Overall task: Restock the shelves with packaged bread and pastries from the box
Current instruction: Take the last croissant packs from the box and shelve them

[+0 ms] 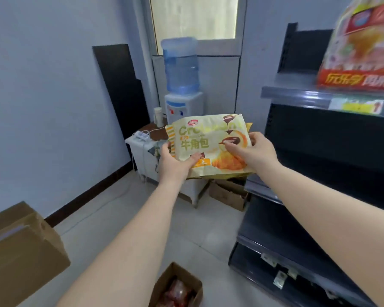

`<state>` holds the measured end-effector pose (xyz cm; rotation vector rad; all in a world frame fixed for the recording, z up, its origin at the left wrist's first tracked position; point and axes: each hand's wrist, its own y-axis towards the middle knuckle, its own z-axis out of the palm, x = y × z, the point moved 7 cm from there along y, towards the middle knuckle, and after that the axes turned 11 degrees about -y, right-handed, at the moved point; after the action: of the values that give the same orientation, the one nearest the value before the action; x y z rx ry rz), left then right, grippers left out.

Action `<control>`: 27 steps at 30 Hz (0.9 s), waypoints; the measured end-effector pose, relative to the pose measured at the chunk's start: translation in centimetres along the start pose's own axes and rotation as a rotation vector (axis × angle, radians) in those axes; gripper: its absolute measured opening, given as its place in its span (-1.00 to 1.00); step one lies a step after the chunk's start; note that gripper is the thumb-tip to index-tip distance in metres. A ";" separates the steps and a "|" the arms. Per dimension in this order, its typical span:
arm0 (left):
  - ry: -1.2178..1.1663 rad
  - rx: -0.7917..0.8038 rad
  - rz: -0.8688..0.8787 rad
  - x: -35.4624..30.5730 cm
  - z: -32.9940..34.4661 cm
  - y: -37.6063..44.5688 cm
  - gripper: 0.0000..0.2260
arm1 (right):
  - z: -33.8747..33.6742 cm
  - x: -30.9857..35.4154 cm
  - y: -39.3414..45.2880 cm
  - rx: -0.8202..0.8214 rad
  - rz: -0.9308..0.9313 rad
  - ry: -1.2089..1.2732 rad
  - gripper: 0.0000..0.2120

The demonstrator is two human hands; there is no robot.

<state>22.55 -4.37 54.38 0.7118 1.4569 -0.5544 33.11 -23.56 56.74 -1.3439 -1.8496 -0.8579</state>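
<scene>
Yellow croissant packet (pixel 208 142) hides another packet (pixel 249 127) behind it.

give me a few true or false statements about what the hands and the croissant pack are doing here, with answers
1. Both hands hold the croissant pack. True: the left hand and the right hand each have a grip on it.
2. The pack lies on a shelf. False: it is held in the air, left of the shelf unit.
3. A water dispenser stands behind the pack. True.
4. The top shelf holds nothing. False: an orange-red bag sits there.
5. The small box on the floor has nothing in it. False: red packs show inside.
</scene>
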 end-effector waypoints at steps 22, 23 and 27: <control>-0.233 0.636 0.300 -20.8 43.5 -35.4 -0.31 | -56.1 -14.3 -23.5 -0.717 0.047 -0.238 -0.39; -0.237 0.650 0.310 -21.3 44.8 -36.6 -0.31 | -57.6 -15.0 -24.3 -0.731 0.057 -0.239 -0.39; -0.240 0.729 0.350 -23.7 51.9 -42.6 -0.29 | -65.2 -18.3 -28.3 -0.823 0.103 -0.235 -0.41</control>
<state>26.14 -73.13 72.68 1.3869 0.8573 -0.8697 19.62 -93.60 74.01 -2.0813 -1.6176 -1.5552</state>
